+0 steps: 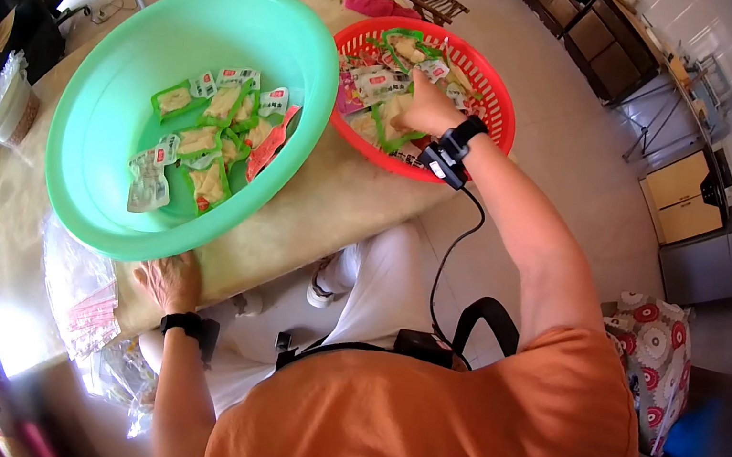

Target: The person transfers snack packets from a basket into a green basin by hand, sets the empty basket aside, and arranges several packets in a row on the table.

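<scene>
A large green basin [85,172] stands on the table, with several green-edged food packets [198,142], white printed sachets [149,183] and a red packet [273,144] inside. My left hand [170,281] lies at the table's edge just below the basin's rim, its fingers apart and their tips partly hidden. Over the red slotted basket [500,106], my right hand [429,109] reaches in with fingers curled at a green-edged packet [390,118]. Part of that grip is hidden by the hand itself. More packets and sachets fill the basket.
The pale-topped table [311,210] carries both containers. Clear plastic wrap [72,276] lies at its left edge, and a pink cloth [381,6] behind the basket. A small wooden stool [434,4] stands beyond. A black cable [444,261] hangs from my right wrist.
</scene>
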Demonstrator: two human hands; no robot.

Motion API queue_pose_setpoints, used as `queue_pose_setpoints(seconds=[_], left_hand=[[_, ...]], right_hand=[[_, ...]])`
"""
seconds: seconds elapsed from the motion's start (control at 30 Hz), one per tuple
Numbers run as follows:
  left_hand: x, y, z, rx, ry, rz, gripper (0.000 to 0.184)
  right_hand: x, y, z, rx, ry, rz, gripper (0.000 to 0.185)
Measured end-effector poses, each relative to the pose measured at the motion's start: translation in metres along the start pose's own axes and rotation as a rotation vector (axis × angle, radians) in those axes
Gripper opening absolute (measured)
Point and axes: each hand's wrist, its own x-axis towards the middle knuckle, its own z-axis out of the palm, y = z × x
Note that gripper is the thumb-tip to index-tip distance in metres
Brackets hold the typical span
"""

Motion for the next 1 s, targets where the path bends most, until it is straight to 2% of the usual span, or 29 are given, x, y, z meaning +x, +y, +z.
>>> queue_pose_setpoints(seconds=[0.03, 0.07, 0.13, 0.2, 0.27, 0.37, 0.4, 0.43, 0.53, 0.57, 0.63, 0.67, 0.73, 0.77, 0.8, 0.83, 0.9, 1.0], left_hand=[[0.0, 0.001, 0.0, -0.017, 0.006, -0.008, 0.046], [-0.001, 0.0, 0.0, -0.033, 0.011, -0.017, 0.047], [-0.001, 0.001, -0.002, -0.04, 0.016, -0.02, 0.047], [-0.001, -0.001, 0.002, -0.05, 0.019, -0.022, 0.047], [0.0, -0.004, 0.011, -0.075, 0.153, 0.001, 0.042], [-0.001, -0.002, -0.001, -0.065, 0.017, -0.017, 0.047], [0.001, -0.003, -0.001, -0.068, 0.017, -0.024, 0.047], [0.001, -0.005, 0.001, -0.053, 0.008, -0.01, 0.046], [0.002, -0.009, 0.009, -0.034, 0.037, -0.003, 0.045], [0.003, -0.01, 0.011, -0.03, 0.075, 0.0, 0.044], [0.003, -0.011, 0.013, -0.056, 0.097, 0.006, 0.042], [0.003, -0.012, 0.015, -0.083, 0.119, 0.017, 0.04], [0.001, -0.009, 0.009, -0.051, 0.087, 0.008, 0.04], [0.001, -0.007, 0.005, -0.02, 0.062, 0.002, 0.041], [0.002, -0.004, 0.003, -0.019, 0.06, -0.003, 0.041], [0.001, -0.003, 0.0, -0.053, 0.031, 0.007, 0.039], [0.002, -0.008, 0.001, -0.109, -0.005, 0.037, 0.035], [0.008, -0.029, 0.035, 0.017, 0.09, 0.092, 0.031]], right_hand=[[-0.005, -0.003, -0.008, 0.074, -0.069, 0.023, 0.098], [-0.001, 0.007, -0.009, 0.103, -0.067, -0.087, 0.088], [-0.021, -0.006, -0.036, 0.421, -0.093, -0.138, 0.069], [0.002, 0.015, -0.046, 0.848, -0.188, -0.172, 0.052], [-0.001, -0.007, -0.069, 0.915, -0.125, -0.23, 0.039], [0.011, -0.043, -0.073, 1.067, -0.245, -0.349, 0.033], [0.016, -0.059, -0.069, 1.086, -0.305, -0.352, 0.032], [0.021, -0.076, -0.065, 0.972, -0.26, -0.368, 0.033], [0.027, -0.116, -0.052, 1.267, -0.289, -0.482, 0.031], [0.034, -0.116, -0.052, 1.267, -0.294, -0.483, 0.031], [0.048, -0.11, -0.05, 1.322, -0.302, -0.524, 0.048], [0.05, -0.101, -0.048, 1.321, -0.307, -0.521, 0.048], [0.048, -0.081, -0.049, 0.823, -0.028, -0.357, 0.032], [0.049, -0.067, -0.044, 0.616, -0.007, -0.358, 0.021], [0.062, -0.045, -0.028, 0.408, 0.063, -0.49, 0.02], [0.052, -0.042, -0.025, 0.195, 0.035, -0.476, 0.023], [0.062, -0.02, -0.001, -0.142, 0.05, -0.651, 0.031], [0.049, -0.033, 0.021, -0.152, -0.214, -0.345, 0.039]])
